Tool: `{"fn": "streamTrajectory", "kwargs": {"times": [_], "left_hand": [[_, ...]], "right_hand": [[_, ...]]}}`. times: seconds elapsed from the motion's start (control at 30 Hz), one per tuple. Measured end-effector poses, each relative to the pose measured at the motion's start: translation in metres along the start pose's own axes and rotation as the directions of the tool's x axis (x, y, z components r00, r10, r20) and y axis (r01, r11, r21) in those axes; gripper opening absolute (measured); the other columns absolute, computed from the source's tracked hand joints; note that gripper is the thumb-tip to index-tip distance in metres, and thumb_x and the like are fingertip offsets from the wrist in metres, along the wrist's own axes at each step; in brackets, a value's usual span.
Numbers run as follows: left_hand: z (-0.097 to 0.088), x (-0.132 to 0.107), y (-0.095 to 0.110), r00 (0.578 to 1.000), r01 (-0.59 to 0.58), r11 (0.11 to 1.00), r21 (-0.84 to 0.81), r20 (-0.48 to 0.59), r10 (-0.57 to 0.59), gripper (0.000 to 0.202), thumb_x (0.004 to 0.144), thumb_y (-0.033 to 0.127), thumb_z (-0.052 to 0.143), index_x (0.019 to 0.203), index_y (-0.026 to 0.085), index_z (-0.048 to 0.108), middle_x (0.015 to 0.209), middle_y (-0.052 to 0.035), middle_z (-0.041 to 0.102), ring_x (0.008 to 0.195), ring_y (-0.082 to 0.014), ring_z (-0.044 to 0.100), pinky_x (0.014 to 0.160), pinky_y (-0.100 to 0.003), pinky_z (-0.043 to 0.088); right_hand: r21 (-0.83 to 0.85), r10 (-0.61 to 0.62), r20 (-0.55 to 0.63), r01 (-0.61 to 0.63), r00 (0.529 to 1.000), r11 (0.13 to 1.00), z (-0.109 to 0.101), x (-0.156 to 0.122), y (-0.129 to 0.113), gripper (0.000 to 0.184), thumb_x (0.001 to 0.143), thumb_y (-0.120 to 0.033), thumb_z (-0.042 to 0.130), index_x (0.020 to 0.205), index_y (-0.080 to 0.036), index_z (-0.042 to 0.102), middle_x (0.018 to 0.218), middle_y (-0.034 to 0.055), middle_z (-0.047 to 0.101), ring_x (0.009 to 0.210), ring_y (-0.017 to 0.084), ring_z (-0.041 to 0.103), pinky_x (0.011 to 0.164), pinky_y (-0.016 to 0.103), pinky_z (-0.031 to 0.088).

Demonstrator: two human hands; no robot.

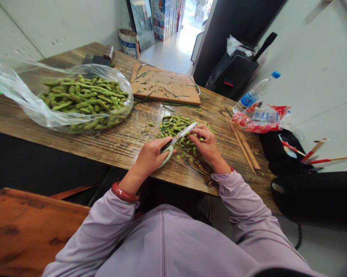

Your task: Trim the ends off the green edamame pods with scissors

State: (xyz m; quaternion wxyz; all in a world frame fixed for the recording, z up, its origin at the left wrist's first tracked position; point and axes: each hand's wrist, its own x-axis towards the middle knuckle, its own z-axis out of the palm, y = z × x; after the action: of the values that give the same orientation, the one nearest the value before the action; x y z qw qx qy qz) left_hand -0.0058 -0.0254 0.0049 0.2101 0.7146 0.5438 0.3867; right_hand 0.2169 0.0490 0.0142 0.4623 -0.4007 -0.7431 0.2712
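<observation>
My left hand [150,156] is closed around the green handles of a pair of scissors [177,139], whose blades point up and right over a pile of green soybean pods [176,127] on the wooden table [118,142]. My right hand [206,142] rests on the pile with fingers curled, pinching a pod by the blade tips. A red bangle sits on my left wrist.
A clear plastic bag of soybean pods [87,98] lies at the left. A wooden cutting board [164,84] lies behind the pile. Chopsticks [245,148], a water bottle [255,92] and a red wrapper [259,119] are at the right. A wooden bench [23,227] stands lower left.
</observation>
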Motion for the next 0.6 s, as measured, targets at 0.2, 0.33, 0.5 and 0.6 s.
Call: {"fn": "streamTrajectory", "kwargs": {"times": [0.2, 0.33, 0.5, 0.6], "left_hand": [[-0.0012, 0.0001, 0.0002, 0.996, 0.061, 0.997, -0.055, -0.064, -0.065, 0.042, 0.083, 0.036, 0.072, 0.121, 0.019, 0.074, 0.122, -0.0097, 0.077, 0.109, -0.0247, 0.073, 0.098, -0.032, 0.054], [-0.0010, 0.0000, 0.0000, 0.995, 0.072, 0.995, -0.067, -0.061, -0.076, 0.043, 0.082, 0.035, 0.073, 0.122, 0.019, 0.074, 0.123, -0.0094, 0.077, 0.111, -0.0252, 0.072, 0.099, -0.032, 0.054], [-0.0006, 0.0000, -0.0005, 0.996, 0.058, 0.996, -0.061, -0.068, -0.062, 0.043, 0.082, 0.036, 0.073, 0.122, 0.019, 0.074, 0.122, -0.0095, 0.077, 0.108, -0.0247, 0.073, 0.098, -0.031, 0.054], [-0.0010, 0.0000, -0.0004, 0.997, 0.055, 0.997, -0.055, -0.060, -0.058, 0.044, 0.083, 0.037, 0.072, 0.123, 0.018, 0.074, 0.123, -0.0104, 0.077, 0.109, -0.0248, 0.073, 0.098, -0.031, 0.054]], "right_hand": [[0.301, 0.349, 0.014, -0.336, 0.937, 0.892, -0.0026, 0.0017, -0.0009, 0.028, 0.078, -0.046, 0.075, 0.093, -0.022, 0.074, 0.069, -0.0017, 0.062, 0.061, 0.011, 0.051, 0.055, 0.025, 0.042], [0.504, 0.464, 0.125, -0.459, 0.877, 0.732, -0.0055, 0.0049, -0.0018, 0.040, 0.070, -0.050, 0.080, 0.097, -0.022, 0.067, 0.070, -0.0037, 0.062, 0.051, 0.007, 0.041, 0.044, 0.020, 0.027], [0.598, 0.469, 0.158, -0.462, 0.869, 0.655, -0.0065, 0.0057, -0.0026, 0.042, 0.072, -0.051, 0.079, 0.097, -0.024, 0.059, 0.080, -0.0023, 0.067, 0.053, 0.006, 0.043, 0.042, 0.018, 0.024], [0.612, 0.442, 0.157, -0.438, 0.883, 0.658, -0.0056, 0.0051, -0.0034, 0.043, 0.070, -0.047, 0.083, 0.095, -0.024, 0.058, 0.079, -0.0027, 0.068, 0.052, 0.006, 0.043, 0.041, 0.018, 0.025]]}}
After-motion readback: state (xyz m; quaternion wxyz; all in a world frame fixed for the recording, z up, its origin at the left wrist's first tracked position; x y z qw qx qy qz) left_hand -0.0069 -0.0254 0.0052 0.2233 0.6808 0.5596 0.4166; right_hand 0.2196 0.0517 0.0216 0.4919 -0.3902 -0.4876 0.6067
